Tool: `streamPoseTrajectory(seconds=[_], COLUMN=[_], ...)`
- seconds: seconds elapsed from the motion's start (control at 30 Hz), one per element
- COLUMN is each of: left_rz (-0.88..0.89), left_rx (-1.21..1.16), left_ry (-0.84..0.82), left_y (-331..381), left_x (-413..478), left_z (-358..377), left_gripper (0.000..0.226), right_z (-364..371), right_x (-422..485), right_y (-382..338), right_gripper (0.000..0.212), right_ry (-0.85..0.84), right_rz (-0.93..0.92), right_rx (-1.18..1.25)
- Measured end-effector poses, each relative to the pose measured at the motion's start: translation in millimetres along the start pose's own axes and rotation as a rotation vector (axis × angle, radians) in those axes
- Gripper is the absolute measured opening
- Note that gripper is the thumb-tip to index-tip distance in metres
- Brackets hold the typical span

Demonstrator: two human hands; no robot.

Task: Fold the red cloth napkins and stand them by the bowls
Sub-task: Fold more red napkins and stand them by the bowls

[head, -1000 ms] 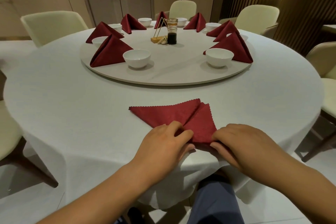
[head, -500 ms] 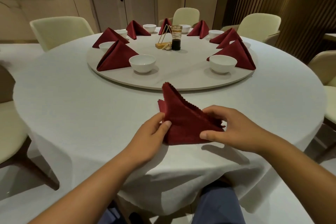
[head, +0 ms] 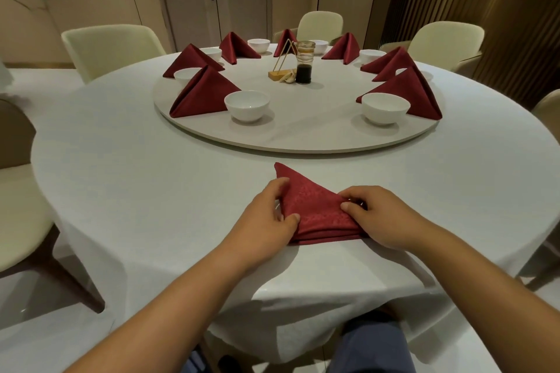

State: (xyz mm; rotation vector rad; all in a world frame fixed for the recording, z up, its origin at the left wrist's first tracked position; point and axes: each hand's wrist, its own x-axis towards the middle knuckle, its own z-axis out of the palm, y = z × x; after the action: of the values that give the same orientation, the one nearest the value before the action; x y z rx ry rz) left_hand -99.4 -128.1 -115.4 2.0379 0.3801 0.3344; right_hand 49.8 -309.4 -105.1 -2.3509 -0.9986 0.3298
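Since it looks light, soft and limp, the cloth will likely slump unless held at both folded sides. Left hand (head: 268, 216) grip pinches the left edge of the red napkin (head: 316, 209), a layered, patterned triangle lying on the white-clothed surface (head: 151, 179) near the person. Right hand (head: 383, 215) grip pinches its right corner.
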Motion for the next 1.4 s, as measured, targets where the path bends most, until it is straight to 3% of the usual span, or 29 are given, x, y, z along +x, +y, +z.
streamPoseTrajectory(seconds=[0.2, 0.4, 0.7, 0.87, 1.0, 1.1, 1.2, 1.27, 1.4], left_rz=[-0.061, -0.100, -0.243, -0.139, 0.240, 0.436, 0.391, 0.348, 0.352], left_rx=[0.081, 0.110, -0.092, 0.104, 0.454, 0.613, 0.774, 0.813, 0.839], left_ry=[-0.063, -0.019, 0.091, 0.135, 0.226, -0.076, -0.338, -0.369, -0.376], left_y=[6.7, 18.9, 10.5, 5.9, 9.0, 12.4, 0.4, -8.3, -14.5], left_x=[10.7, 37.2, 95.7, 94.5, 69.7, 49.7, 43.8, 44.5, 46.2], left_z=[-2.9, -10.7, -19.0, -7.6, 4.3, 6.5, 9.2, 12.9, 16.5], left_gripper=[0.050, 0.040, 0.032, 0.040, 0.035, 0.038, 0.054, 0.059, 0.059], right_z=[4.7, 11.6, 18.5, 19.9, 20.5, 20.9, 20.5, 17.8, 22.3], right_x=[-0.8, -4.3, -6.5, -4.9, -4.7, -4.6, -2.0, -2.4, -21.2], right_y=[-4.2, -3.1, -3.2, -4.9, -6.2, -8.3, -10.0, -14.4, -38.0], right_gripper=[0.032, 0.035, 0.036, 0.037, 0.037, 0.037, 0.038, 0.040, 0.049], right_ry=[0.029, 0.032, 0.067, 0.051, 0.056, 0.064, 0.038, 0.026, 0.167], right_rz=[-0.009, -0.038, -0.036, -0.038, -0.040, -0.036, -0.016, -0.006, -0.093], right_rx=[-0.054, -0.180, -0.247, -0.286, -0.316, -0.365, -0.397, -0.454, -0.541])
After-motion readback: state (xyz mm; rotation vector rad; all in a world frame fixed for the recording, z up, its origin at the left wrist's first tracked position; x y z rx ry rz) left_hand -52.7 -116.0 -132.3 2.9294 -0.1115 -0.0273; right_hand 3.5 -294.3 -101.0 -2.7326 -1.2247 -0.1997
